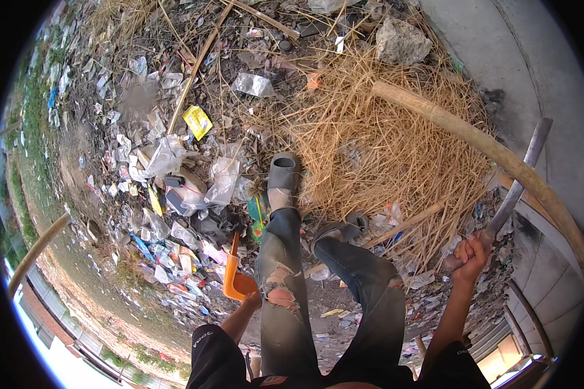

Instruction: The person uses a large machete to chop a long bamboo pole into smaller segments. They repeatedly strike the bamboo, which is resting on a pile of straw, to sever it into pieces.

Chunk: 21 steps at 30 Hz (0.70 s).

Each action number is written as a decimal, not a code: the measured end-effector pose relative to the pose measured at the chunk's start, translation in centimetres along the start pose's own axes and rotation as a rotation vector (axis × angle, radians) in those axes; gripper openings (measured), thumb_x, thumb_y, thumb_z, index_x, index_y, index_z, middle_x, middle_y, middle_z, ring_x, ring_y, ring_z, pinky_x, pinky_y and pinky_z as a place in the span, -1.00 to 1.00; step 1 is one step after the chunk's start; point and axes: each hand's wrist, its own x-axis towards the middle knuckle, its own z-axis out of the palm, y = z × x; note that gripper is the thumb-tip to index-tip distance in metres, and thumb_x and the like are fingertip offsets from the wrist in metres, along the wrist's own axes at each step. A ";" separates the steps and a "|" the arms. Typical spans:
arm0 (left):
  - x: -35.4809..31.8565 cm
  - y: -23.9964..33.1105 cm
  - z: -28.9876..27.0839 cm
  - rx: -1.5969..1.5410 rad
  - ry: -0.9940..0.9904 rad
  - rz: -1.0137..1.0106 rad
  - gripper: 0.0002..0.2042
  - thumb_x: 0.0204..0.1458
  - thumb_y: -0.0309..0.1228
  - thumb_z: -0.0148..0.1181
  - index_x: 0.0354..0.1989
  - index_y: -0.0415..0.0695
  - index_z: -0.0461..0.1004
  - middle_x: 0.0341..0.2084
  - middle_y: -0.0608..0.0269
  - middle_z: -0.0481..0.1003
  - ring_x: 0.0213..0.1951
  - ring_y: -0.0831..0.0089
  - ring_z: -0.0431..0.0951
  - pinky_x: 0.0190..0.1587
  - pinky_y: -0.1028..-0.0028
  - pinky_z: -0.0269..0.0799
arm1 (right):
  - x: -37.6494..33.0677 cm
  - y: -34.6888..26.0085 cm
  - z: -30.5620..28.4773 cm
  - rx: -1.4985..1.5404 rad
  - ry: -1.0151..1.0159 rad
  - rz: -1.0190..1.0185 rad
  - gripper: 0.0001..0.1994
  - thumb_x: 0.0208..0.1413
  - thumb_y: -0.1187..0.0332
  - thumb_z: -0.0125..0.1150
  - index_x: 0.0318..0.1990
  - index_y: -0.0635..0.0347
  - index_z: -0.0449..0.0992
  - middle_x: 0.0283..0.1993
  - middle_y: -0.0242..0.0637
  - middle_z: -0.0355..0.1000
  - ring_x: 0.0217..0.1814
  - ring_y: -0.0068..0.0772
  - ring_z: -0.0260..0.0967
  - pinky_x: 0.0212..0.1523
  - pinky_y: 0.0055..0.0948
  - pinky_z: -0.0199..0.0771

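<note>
My right hand (pixel 472 257) is wrapped round the handle of a long machete (pixel 520 185). Its dull grey blade points up and away to the right, crossing a curved wooden pole (pixel 474 139). Beside my left knee, my left hand (pixel 252 300) grips the edge of an orange plastic piece (pixel 238 279) with a narrow upright part; its fingers are partly hidden. Beyond my feet a heap of dry straw (pixel 383 142) lies on the ground, partly under the pole.
Littered ground with plastic bags (pixel 224 178) and a yellow packet (pixel 197 122) spreads to the left. A rock (pixel 403 41) sits at the straw's far edge. A grey concrete wall (pixel 532 58) stands on the right. Another wooden pole (pixel 39 249) shows at far left.
</note>
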 end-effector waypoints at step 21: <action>12.8 2.1 -10.3 -0.614 0.684 0.268 -0.78 0.22 -0.35 0.03 -0.12 -0.15 0.56 -0.23 0.16 0.58 -0.16 0.32 0.56 -0.11 0.38 0.46 | -2.3 6.8 -4.2 -0.052 0.016 -0.191 -0.85 0.08 0.53 0.12 -0.44 0.16 0.27 -0.72 -0.49 0.05 -0.81 -0.65 -0.06 -0.73 -0.50 0.07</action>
